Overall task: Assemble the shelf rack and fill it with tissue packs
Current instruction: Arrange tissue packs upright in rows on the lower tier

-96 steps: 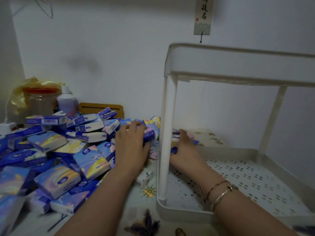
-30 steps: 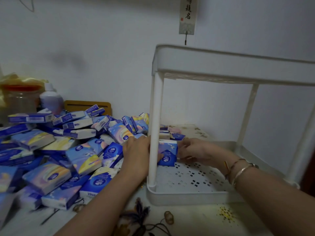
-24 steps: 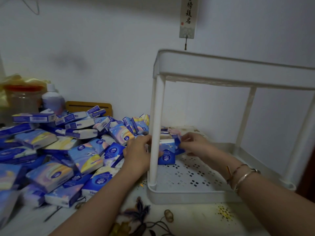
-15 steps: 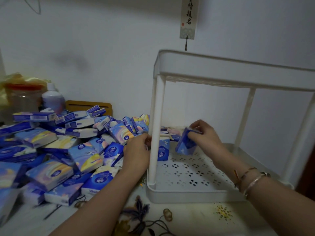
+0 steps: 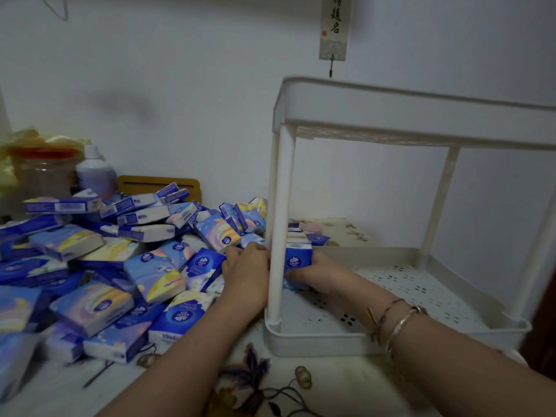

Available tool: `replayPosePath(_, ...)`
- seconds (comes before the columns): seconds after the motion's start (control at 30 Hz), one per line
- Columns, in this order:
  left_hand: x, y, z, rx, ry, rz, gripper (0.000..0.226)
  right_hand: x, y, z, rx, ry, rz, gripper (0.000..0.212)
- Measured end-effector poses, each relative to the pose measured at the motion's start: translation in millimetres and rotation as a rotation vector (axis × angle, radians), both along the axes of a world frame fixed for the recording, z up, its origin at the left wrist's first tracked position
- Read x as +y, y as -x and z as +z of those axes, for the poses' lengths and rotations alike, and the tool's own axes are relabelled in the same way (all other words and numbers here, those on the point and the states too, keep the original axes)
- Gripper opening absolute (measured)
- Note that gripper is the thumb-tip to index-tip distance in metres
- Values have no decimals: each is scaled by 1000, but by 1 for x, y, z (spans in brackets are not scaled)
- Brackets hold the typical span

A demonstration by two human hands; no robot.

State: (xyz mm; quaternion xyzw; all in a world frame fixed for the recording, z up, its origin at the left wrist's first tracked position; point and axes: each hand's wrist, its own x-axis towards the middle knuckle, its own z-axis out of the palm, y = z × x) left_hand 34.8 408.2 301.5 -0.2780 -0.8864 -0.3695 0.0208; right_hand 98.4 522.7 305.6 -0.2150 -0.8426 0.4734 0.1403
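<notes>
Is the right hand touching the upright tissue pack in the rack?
Touching. The head view shows the right hand wrapped around the lower side of the tissue pack, with no gap, on the rack lower tray.

We have a single view, from a camera worn on the person's head, looking forward and down across the surface [image 5: 346, 383] toward a white wall [image 5: 195, 85]. It sits close: both forearms run in from the bottom edge. The shelf rack [image 5: 421, 115] fills the right half and runs past the right edge; the heap of tissue packs [image 5: 99, 266] fills the left.
</notes>
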Motion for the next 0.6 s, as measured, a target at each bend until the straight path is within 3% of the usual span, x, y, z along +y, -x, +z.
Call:
replayPosePath(0.13, 2, 3, -2, -21, 12, -21, 26, -2, -3, 1, 23, 58, -18, 30)
replayPosePath(0.33, -22, -5, 14, 347, 3, 5, 30, -4, -27, 17, -47, -62, -101, 45)
replayPosePath(0.47, -50, 1, 31, 387, 79, 100, 32, -7, -46, 24, 148, -317, -210, 26)
replayPosePath(0.6, -91, 1, 35, 385, 228, 190, 41, -32, -68, 30, 365, -387, -149, 18)
